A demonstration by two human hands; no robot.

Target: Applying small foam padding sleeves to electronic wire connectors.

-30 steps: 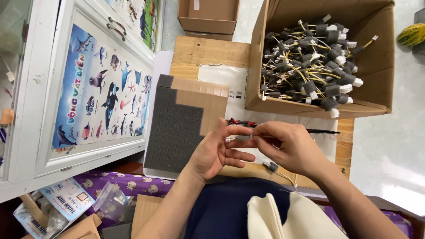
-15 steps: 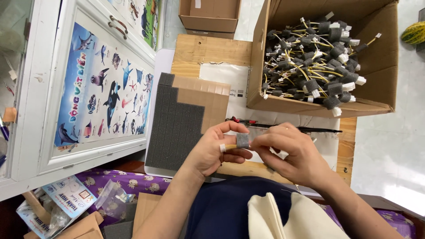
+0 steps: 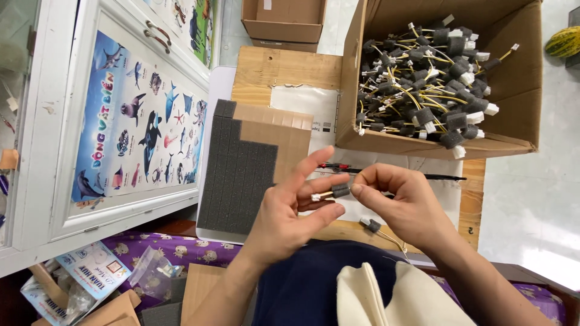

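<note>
Wooden board [image 3: 284, 69] unchanged; hands [image 3: 338, 199] now lower, foam-wrapped connector [image 3: 339, 191] pinched.

Bare forearms, no sleeves or rings; dark navy garment [image 3: 302, 284] covers the lap.

The cardboard box [image 3: 423, 145] at 1 o'clock is cut off by the top edge. The striped melon [image 3: 563, 42] at 2 o'clock runs past the right edge. The right hand [image 3: 405, 205] hides most of the wire [image 3: 393, 236] trailing toward 5 o'clock.
</note>
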